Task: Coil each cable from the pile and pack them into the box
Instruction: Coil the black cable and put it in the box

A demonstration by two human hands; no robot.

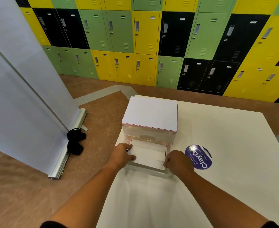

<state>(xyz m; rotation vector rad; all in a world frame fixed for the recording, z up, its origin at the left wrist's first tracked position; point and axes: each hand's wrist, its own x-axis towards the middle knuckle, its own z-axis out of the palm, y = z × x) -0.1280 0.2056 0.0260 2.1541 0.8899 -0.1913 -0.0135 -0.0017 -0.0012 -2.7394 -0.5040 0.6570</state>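
Note:
A translucent plastic drawer unit [149, 116] with a flat white top stands on the white table [226, 145]. Its lower drawer [147, 168] is pulled out toward me, and a white box [149, 155] lies inside it. My left hand [121, 155] grips the box's left edge, thumb on top. My right hand [176, 161] grips the box's front right corner with curled fingers. No cable shows on the table or in the drawer.
A round purple sticker [199, 157] lies on the table right of the drawer. On the floor to the left stand a roll-up banner [20, 96] and a black cloth bundle [75, 141]. Coloured lockers [143, 38] line the back wall.

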